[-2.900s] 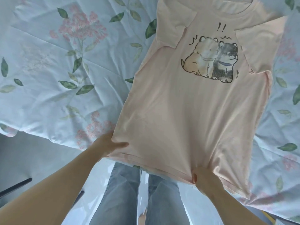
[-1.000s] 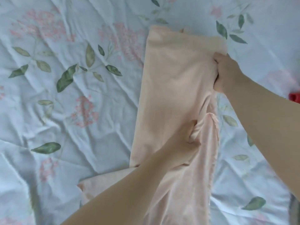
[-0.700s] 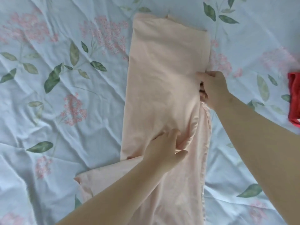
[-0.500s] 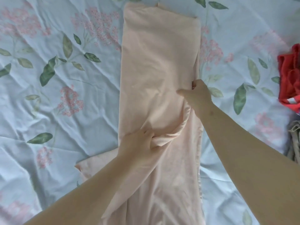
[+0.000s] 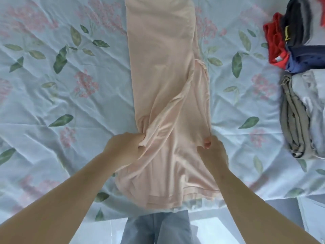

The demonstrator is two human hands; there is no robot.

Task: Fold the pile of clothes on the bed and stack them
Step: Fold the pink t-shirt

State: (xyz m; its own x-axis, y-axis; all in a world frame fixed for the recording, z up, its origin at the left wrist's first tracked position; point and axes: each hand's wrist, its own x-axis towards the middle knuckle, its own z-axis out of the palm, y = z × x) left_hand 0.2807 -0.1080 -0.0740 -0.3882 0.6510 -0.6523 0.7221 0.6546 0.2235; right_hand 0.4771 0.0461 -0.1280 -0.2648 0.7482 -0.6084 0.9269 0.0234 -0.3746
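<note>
Peach cotton lay down the middle of the bed: the T-shirt (image 5: 163, 67), narrowed to a long strip with its sides turned in, ran from the top of my head view down to the near edge of the floral sheet (image 5: 70, 103). I judged this garment about halfway done. The lengthwise folds were in, though the right flap sat loose and wrinkled across the lower half, and no crosswise fold was made yet.

At the far right of the bed a flat stack of khaki and grey pieces (image 5: 295, 117) looked folded already. Beyond it a red garment (image 5: 274, 43) and a navy one (image 5: 306, 57) lay rumpled together, so I reckoned several items were left, and the shirt had yet to join the stack.

The left hand (image 5: 123, 148) had its fingers curled into a bunch of cloth at the strip's left edge, gripping it. The right hand (image 5: 212, 152) pinched the right edge opposite, one fingertip showing over the fabric and the rest tucked where I could not see them. Both held the shirt low down, towards its hem end, well apart from the stack.
</note>
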